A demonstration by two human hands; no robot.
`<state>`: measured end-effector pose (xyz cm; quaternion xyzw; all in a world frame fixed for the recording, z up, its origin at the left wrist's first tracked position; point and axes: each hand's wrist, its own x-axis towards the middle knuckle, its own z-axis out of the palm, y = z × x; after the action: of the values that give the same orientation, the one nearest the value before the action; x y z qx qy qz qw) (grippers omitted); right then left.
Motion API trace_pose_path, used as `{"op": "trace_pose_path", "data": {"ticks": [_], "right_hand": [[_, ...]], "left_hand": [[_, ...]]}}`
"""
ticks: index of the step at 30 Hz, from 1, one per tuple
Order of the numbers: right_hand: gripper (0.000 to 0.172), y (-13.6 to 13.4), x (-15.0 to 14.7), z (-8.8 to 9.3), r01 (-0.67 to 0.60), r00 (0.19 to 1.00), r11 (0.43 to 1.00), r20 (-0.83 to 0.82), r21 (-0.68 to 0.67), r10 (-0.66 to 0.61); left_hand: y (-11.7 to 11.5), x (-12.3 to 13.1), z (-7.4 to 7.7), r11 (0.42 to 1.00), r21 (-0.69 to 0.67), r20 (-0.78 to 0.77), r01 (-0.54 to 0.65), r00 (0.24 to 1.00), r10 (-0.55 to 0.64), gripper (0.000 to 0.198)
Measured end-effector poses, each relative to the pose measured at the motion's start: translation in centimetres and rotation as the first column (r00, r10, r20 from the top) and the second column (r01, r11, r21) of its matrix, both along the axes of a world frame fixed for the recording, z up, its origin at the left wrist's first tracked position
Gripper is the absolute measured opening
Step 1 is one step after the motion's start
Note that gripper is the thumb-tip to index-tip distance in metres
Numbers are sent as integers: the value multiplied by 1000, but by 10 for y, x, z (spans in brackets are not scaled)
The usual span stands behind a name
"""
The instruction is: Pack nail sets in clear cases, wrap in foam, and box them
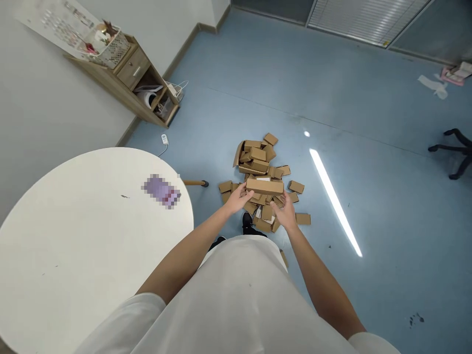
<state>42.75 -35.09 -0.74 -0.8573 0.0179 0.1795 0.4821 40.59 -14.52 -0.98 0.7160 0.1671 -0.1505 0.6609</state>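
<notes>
A long brown cardboard box [264, 187] is held level in front of me, above a heap of smaller boxes. My left hand [239, 198] grips its left end, with the thumb along the near side. At the right end, my right hand [285, 211] has its fingers around the box. Below lies a pile of small cardboard boxes [266, 212] on the floor, partly covered by the held box and my hands. Toward the far side of the pile, a larger open carton [239, 154] is filled with several small boxes.
A round white table [92, 236] stands at my left, with a blurred purple item [161, 191] on it. Beyond it is a wooden cabinet [134, 69] against the wall. My shoe [248, 219] is close to the pile. A black chair base [457, 147] shows at far right.
</notes>
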Motion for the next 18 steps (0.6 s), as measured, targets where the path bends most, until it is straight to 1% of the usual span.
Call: {"op": "trace_pose_path", "data": {"ticks": [3,5,7,9,12,15,18], "right_hand": [[78,-2,16,2,61,998,998,-5,-28,-62],[79,2,21,1,64,998,997,-24,-36,-65],[78,10,21,-2,40,998,999,-54,-31,-42],[76,21,19,-5,-12,997,1000,-80,-15,10],[74,43,13,-6,-124,985,992,-117,-1,123],[72,69,4,-3,-248,959,968,-150,-33,241],[71,98,-6,5,-363,925,931,-133,-30,357]], "left_hand": [[-2,18,3,998,57,-38,-2,999,5,67],[2,17,7,995,103,-99,16,995,-5,74],[10,8,10,994,111,-146,23,989,-7,75],[21,-8,12,993,111,-170,-28,984,47,72],[38,-40,12,974,110,-179,-197,960,214,66],[55,-76,12,928,94,-180,-361,910,372,58],[70,-114,19,861,88,-175,-501,843,508,52]]}}
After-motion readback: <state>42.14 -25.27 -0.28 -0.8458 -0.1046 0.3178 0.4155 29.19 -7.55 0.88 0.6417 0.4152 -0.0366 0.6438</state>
